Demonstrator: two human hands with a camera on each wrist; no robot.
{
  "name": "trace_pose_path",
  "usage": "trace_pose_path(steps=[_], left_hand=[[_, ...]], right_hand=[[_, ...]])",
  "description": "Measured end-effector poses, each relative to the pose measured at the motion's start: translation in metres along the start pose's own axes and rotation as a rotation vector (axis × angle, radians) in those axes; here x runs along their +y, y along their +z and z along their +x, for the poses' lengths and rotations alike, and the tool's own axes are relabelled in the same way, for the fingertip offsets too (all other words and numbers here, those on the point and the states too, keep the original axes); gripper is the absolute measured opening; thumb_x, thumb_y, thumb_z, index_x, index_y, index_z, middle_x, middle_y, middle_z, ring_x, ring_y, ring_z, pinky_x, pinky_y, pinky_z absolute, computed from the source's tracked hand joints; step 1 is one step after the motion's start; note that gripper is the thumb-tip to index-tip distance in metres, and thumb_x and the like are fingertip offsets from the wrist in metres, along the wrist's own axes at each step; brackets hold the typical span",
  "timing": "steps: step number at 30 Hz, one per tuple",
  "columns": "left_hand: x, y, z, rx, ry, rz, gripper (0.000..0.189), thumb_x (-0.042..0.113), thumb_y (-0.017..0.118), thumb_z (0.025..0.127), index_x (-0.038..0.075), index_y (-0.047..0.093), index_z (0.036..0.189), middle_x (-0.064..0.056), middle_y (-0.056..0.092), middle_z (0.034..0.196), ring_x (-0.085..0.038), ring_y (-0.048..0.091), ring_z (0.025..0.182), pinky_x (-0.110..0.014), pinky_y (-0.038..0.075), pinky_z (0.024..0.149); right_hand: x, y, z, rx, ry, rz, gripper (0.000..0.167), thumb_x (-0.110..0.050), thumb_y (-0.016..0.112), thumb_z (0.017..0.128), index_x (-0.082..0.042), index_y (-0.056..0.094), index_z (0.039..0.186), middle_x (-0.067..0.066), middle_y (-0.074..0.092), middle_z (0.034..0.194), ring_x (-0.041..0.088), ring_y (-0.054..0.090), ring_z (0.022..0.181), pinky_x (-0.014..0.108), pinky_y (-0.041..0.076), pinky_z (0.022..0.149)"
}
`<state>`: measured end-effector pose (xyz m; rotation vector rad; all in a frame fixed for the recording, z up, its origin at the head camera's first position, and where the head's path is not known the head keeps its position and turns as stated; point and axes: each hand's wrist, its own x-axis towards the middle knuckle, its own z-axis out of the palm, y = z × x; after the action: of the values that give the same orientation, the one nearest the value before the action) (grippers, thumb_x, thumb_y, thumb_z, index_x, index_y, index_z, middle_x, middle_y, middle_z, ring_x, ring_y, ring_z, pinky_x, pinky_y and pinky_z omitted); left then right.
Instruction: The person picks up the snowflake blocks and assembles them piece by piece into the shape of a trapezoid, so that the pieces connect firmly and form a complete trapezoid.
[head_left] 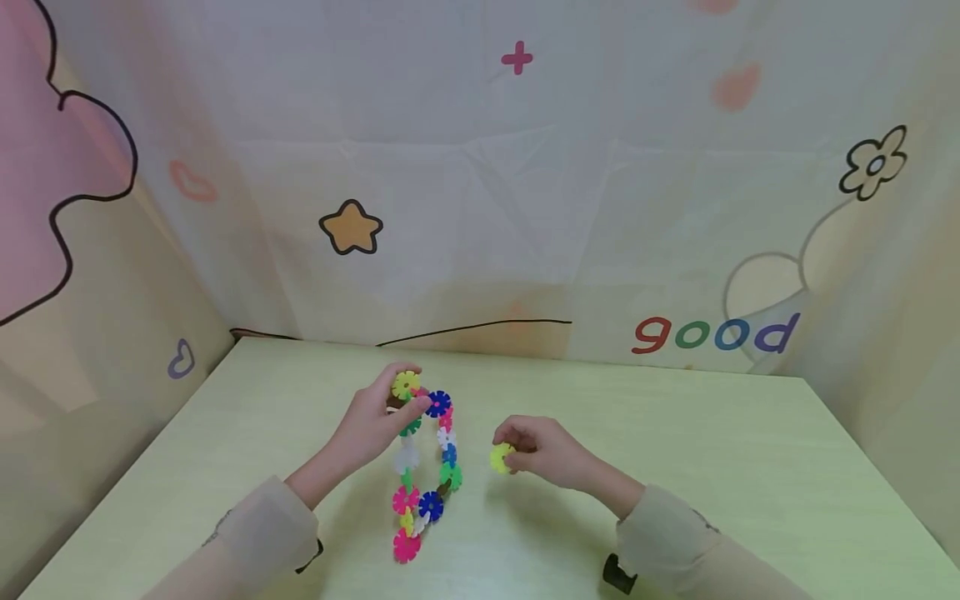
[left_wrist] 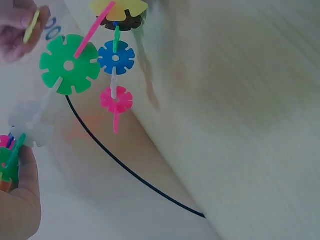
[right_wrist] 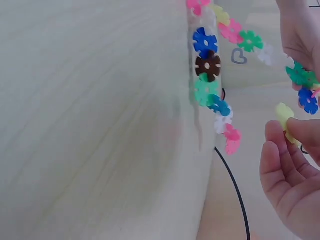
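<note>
In the head view my left hand (head_left: 371, 417) grips the upper end of a chain of notched plastic discs (head_left: 406, 500), which hangs down in a long loop of pink, blue, green, white, yellow and brown pieces. A pink disc (head_left: 407, 547) is lowest. To the right, my right hand (head_left: 551, 450) pinches a single yellow disc (head_left: 500, 458) between thumb and fingers, apart from the chain. The right wrist view shows this yellow disc (right_wrist: 284, 114) edge-on at the fingertips. In the left wrist view a green disc (left_wrist: 70, 47) of the chain hangs near the left hand (left_wrist: 20, 210).
Beneath both hands lies a pale wooden table (head_left: 675, 500). Behind it hangs a printed cloth backdrop (head_left: 465, 208) with a star, hearts, a flower and the word "good". More cloth (head_left: 97, 400) closes the left side.
</note>
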<state>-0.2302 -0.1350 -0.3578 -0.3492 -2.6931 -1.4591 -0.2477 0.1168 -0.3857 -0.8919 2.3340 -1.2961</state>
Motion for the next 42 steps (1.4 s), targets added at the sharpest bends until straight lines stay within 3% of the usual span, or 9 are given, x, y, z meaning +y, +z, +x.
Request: trace_pose_path(steps=[8, 15, 32, 42], left_hand=[[0.014, 0.018, -0.01, -0.068, 0.037, -0.04, 0.043, 0.034, 0.059, 0.083, 0.018, 0.043, 0.12, -0.001, 0.061, 0.099, -0.015, 0.058, 0.082, -0.024, 0.049, 0.065], [0.025, 0.025, -0.016, -0.133, 0.087, -0.045, 0.042, 0.034, 0.058, 0.084, 0.016, 0.043, 0.118, -0.002, 0.06, 0.097, -0.014, 0.059, 0.08, -0.022, 0.049, 0.066], [0.044, 0.022, -0.019, -0.199, 0.161, 0.005, 0.039, 0.029, 0.057, 0.084, 0.016, 0.043, 0.118, -0.004, 0.059, 0.094, -0.013, 0.058, 0.081, -0.02, 0.049, 0.068], [0.045, 0.021, -0.019, -0.184, 0.208, 0.016, 0.036, 0.026, 0.059, 0.084, 0.016, 0.046, 0.116, -0.003, 0.06, 0.093, -0.013, 0.058, 0.081, -0.018, 0.048, 0.069]], right_hand=[[0.001, -0.004, -0.005, 0.053, -0.003, 0.115, 0.02, 0.002, 0.055, 0.083, 0.001, 0.055, 0.103, 0.018, 0.06, 0.092, 0.015, 0.059, 0.075, 0.025, 0.052, 0.069], [-0.005, -0.005, -0.006, 0.076, 0.03, 0.173, 0.023, -0.003, 0.057, 0.083, 0.002, 0.056, 0.106, 0.015, 0.06, 0.091, 0.017, 0.06, 0.076, 0.026, 0.051, 0.07], [-0.016, -0.009, -0.007, 0.084, 0.055, 0.433, 0.03, -0.005, 0.058, 0.083, 0.008, 0.05, 0.109, 0.003, 0.057, 0.085, 0.013, 0.063, 0.071, 0.026, 0.052, 0.068], [-0.017, -0.007, -0.007, 0.051, 0.062, 0.604, 0.016, 0.001, 0.054, 0.084, 0.0, 0.051, 0.1, 0.003, 0.056, 0.082, 0.012, 0.063, 0.07, 0.024, 0.052, 0.067]])
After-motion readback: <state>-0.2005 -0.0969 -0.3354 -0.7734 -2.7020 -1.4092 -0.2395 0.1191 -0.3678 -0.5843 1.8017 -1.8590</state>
